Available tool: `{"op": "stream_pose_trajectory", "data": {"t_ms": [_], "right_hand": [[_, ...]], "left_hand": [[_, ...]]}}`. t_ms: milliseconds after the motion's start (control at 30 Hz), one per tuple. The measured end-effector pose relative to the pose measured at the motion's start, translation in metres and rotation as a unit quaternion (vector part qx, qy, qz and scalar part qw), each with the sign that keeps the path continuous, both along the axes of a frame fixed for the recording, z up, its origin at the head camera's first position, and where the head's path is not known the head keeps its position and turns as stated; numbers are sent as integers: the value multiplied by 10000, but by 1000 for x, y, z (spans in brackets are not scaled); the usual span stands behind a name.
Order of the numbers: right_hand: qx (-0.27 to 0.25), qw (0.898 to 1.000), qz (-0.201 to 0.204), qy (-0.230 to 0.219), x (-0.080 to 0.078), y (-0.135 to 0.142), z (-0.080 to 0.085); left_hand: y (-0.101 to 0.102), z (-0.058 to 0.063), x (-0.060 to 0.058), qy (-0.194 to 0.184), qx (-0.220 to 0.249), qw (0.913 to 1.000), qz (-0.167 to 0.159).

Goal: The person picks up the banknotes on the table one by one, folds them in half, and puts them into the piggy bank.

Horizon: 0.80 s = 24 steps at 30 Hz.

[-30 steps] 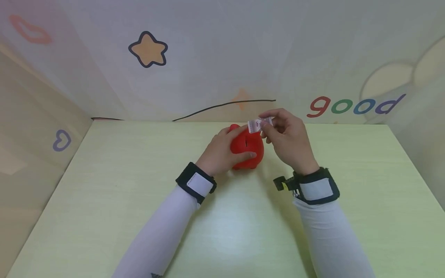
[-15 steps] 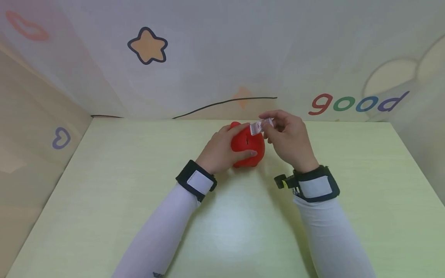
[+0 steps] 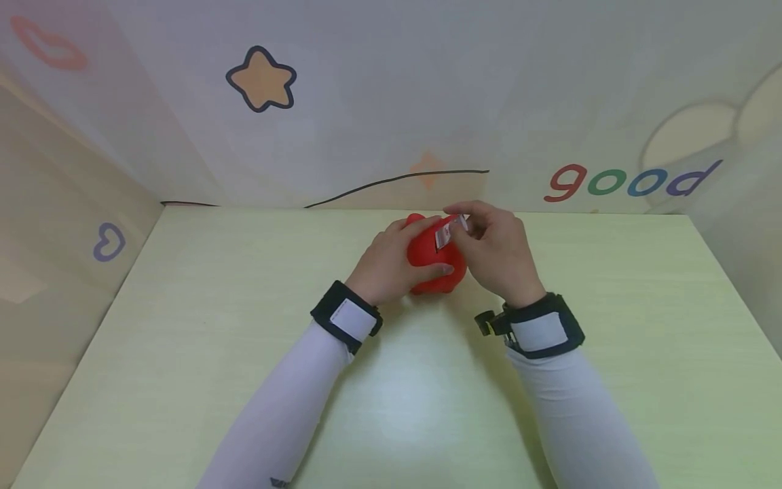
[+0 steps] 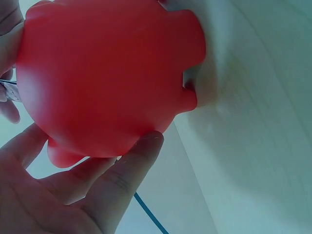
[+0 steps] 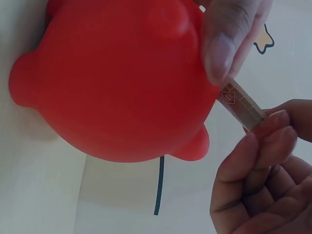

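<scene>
A red piggy bank (image 3: 423,252) stands at the back of the table, its slot on top. My left hand (image 3: 387,265) grips it from the left side, thumb toward me and fingers round the far side. Between thumb and fingers my right hand (image 3: 496,250) pinches a small printed paper note (image 3: 443,235). The note's lower end meets the slot in the head view. From the right wrist view, the note (image 5: 241,105) reaches from my pinching fingertips (image 5: 275,129) to the top of the bank, where its end is hidden behind a left-hand finger (image 5: 222,56).
The pale table (image 3: 256,326) runs back to a printed wall sheet (image 3: 379,88) with a star and the word "good". That wall rises close behind the piggy bank. A black strap (image 3: 347,316) with a white patch wraps each wrist.
My right hand has moved left and slightly closer to the piggy bank. The note now tilts down onto the slot instead of hovering above it. My left hand keeps its hold.
</scene>
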State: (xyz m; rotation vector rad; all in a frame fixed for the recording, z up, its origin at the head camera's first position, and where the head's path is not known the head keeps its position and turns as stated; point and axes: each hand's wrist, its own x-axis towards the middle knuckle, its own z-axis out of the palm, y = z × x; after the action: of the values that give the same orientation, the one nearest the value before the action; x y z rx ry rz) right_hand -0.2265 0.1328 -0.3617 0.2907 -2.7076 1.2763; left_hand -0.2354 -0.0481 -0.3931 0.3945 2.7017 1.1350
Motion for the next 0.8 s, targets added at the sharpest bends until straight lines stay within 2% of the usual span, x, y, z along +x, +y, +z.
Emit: {"op": "stream_pose_trajectory", "data": {"t_ms": [433, 800], "right_hand": [[44, 9998, 55, 196, 1, -5, -5], [337, 9971, 82, 683, 4, -12, -6]], "left_hand": [[-1, -2, 0, 71, -8, 10000, -23], [0, -2, -1, 144, -110, 9998, -38]]}}
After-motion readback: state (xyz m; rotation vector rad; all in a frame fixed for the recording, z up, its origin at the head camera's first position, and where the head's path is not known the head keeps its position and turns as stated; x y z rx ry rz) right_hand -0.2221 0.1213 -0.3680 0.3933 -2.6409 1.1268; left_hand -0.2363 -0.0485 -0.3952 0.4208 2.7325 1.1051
